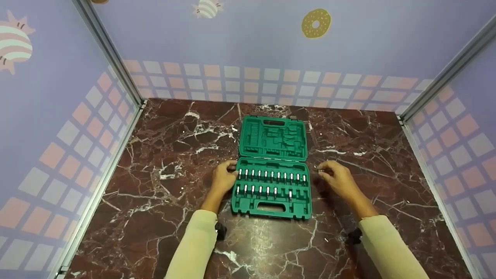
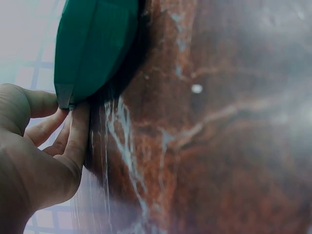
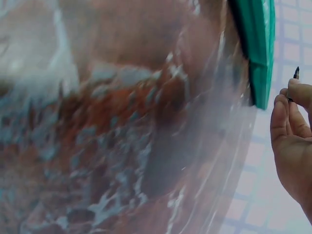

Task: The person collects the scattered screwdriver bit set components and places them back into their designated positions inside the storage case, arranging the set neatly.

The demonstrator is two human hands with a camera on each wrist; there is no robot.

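Note:
A green plastic tool case [image 1: 300, 207] lies opened flat, its lid [image 1: 273, 135] folded back on the far side. Two rows of small metal bits [image 1: 272, 177] stand in its near half; the front row has vacant slots at the right. At the case's left edge my left hand [image 1: 223, 178] grips the side between thumb and fingers; in the left wrist view the fingertips meet the case's corner. Just right of the case, above the table, my right hand [image 1: 339, 180] pinches a small screwdriver bit [image 3: 297, 73] with a dark pointed tip, mostly covered by the fingers.
The case sits on a dark red marbled table [image 1: 178, 228]. Purple panels [image 1: 248, 38] with a tile pattern rise at the back and both sides, joined by metal posts [image 1: 112, 50]. A small white speck [image 2: 196, 88] lies on the tabletop.

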